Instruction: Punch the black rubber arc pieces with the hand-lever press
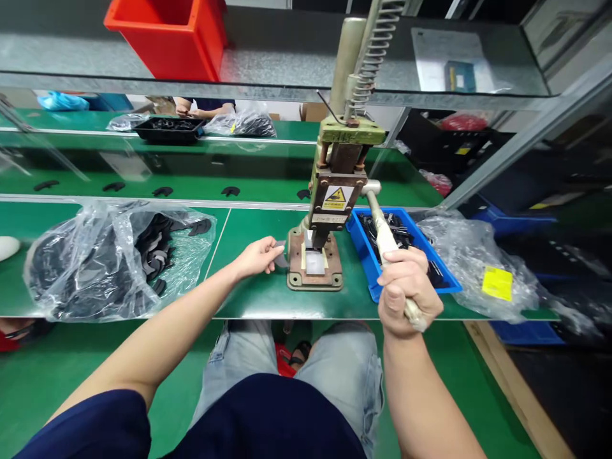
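A hand press (333,191) with a yellow warning label stands upright on the green bench. Its base plate (294,258) carries a pale block (315,262) beneath the ram. Just left of the base, my left hand (258,256) pinches a dark, flat curved piece (280,256). My right hand (408,287) is wrapped around the press lever (382,229), which slants down toward me from the machine's right side. Behind that lever lies a blue tray (368,255) of small black parts.
A clear plastic bag (86,274) of dark curved pieces lies at left. Several similar pieces (231,190) sit in a row along the strip behind. Plastic wrap (471,261) covers the right end. A red bin (167,38) stands on the shelf; another person's hands (191,111) are beyond.
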Available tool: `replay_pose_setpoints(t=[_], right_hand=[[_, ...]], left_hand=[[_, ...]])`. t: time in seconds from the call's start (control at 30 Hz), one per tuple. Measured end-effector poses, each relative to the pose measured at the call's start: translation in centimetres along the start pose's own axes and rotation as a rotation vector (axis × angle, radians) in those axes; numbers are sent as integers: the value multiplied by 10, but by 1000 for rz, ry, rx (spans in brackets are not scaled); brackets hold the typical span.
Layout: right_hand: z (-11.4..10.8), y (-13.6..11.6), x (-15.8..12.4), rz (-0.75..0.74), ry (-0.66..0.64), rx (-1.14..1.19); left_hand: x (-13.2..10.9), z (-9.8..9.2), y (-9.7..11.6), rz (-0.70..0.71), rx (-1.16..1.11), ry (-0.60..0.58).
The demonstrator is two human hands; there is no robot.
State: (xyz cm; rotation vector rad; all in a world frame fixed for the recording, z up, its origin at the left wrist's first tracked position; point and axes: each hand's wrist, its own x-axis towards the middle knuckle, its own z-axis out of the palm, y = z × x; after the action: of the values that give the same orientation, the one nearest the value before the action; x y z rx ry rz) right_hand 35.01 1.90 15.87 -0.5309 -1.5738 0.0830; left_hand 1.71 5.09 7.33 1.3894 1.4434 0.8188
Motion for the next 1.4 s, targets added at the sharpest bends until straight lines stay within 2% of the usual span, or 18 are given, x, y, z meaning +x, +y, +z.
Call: replay_pose_setpoints(t=[0.17, 0.33, 0.63, 0.9, 1.03, 1.1, 1.2, 1.27, 1.3, 1.33, 1.4], right_hand=[[2, 0, 0, -10, 12, 15], [-2, -2, 0, 2, -36, -16], [7, -1, -1, -15, 61, 56], [8, -2, 3, 12, 59, -7], [5, 4, 4, -52, 102, 21], [5, 10, 4, -70, 116, 11], [6, 21, 5, -84, 136, 13], [10, 26, 6, -123, 161, 37], [12, 27, 7, -145, 187, 55], [15, 29, 8, -162, 215, 71], [20, 32, 10, -202, 275, 107]], left_hand=[[22, 27, 35, -13, -65, -81], [41, 48, 52, -59, -13, -125], [62, 50, 51, -105, 91, -106], [71, 57, 57, -173, 132, -86], [64, 64, 60, -93, 208, -26], [59, 64, 56, -33, 161, -46], [46, 46, 43, 60, 37, -188], [34, 14, 29, 130, 104, -214], [29, -8, 21, 138, 193, -147], [23, -34, 13, 112, 316, -8], [15, -90, -5, -87, 590, 329]])
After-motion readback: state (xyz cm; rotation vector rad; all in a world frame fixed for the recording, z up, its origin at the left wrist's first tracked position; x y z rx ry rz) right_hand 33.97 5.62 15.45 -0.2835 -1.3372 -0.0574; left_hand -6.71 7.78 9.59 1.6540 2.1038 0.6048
